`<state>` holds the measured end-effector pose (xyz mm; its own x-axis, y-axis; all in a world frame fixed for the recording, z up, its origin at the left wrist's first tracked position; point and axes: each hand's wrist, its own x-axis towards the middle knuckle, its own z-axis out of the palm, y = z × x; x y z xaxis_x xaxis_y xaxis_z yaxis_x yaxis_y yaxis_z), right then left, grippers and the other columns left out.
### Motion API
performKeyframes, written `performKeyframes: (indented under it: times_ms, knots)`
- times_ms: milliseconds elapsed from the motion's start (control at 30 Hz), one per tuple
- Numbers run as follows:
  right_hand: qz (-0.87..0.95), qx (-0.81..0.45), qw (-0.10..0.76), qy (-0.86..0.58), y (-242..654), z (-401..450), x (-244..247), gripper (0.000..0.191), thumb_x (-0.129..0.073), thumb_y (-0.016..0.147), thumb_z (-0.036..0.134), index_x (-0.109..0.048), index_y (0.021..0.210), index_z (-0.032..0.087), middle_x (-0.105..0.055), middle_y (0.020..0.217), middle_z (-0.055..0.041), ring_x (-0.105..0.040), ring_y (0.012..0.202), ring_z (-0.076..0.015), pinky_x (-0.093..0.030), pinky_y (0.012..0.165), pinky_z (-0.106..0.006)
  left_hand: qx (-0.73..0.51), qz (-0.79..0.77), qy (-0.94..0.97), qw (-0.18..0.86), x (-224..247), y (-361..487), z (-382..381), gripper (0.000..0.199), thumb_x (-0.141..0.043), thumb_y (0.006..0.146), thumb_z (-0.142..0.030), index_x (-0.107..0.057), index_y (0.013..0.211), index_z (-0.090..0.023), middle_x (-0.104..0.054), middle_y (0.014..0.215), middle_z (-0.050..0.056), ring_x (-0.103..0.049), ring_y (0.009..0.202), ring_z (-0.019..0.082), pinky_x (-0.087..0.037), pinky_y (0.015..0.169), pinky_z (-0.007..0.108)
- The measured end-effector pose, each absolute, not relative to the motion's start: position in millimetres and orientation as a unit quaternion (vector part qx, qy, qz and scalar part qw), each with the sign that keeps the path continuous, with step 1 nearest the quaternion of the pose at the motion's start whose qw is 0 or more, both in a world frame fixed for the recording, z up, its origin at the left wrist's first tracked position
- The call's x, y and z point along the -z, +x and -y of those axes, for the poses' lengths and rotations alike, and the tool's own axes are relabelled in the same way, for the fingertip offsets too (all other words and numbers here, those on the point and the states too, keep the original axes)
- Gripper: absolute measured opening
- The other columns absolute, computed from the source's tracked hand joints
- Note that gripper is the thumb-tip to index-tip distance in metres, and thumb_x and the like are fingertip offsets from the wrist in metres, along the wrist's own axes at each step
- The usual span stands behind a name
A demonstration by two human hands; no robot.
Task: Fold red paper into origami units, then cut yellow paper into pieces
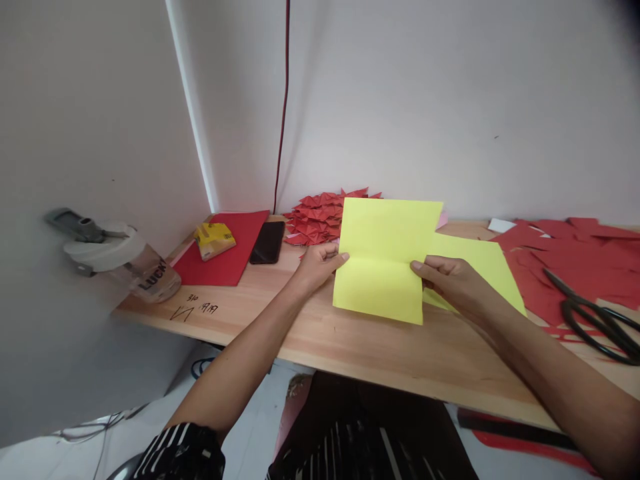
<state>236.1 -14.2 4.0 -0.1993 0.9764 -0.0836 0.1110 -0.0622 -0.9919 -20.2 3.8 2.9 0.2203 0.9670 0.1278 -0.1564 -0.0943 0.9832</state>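
A yellow sheet of paper (383,257) with a crease across its middle is held up above the wooden table. My left hand (323,262) pinches its left edge, thumb in front and fingers behind. On the right edge my right hand (445,277) grips the same sheet, its thumb near the crease. Behind my right hand, a second yellow sheet (480,263) lies on the table. A pile of folded red paper pieces (315,217) sits against the wall, partly hidden by the held sheet.
At the right lie red paper pieces (575,260) and black-handled scissors (595,320). A black phone (269,242), a red stack (230,260) with a yellow packet (215,239) on it, and a lidded cup (150,270) are at the left. The table's front edge (350,373) faces me.
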Motion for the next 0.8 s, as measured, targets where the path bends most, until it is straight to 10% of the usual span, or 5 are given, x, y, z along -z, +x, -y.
performKeyframes:
  times_ms: [500,800]
  knots:
    - [0.480,-0.587,0.445,-0.476,231.1,17.9,-10.5,0.032,-0.082,0.065,0.046,-0.079,0.090,0.028,-0.077,0.093,-0.0035,-0.071,0.086,-0.0212,-0.054,0.089,-0.036,-0.515,-0.368,0.459,0.624,-10.5,-14.5,-3.3,0.015,-0.074,0.059,-0.021,-0.075,0.071,-0.012,-0.071,0.068,0.006,-0.061,0.061,0.014,-0.044,0.064,0.025]
    - [0.481,-0.574,0.450,-0.486,230.0,16.0,-10.1,0.028,-0.080,0.064,0.047,-0.075,0.080,0.026,-0.075,0.080,-0.0032,-0.070,0.071,-0.0197,-0.055,0.069,-0.032,-0.516,-0.352,0.450,0.638,-9.8,-14.0,-2.6,0.008,-0.071,0.061,-0.017,-0.073,0.068,-0.014,-0.071,0.073,0.004,-0.058,0.058,0.010,-0.043,0.062,0.023]
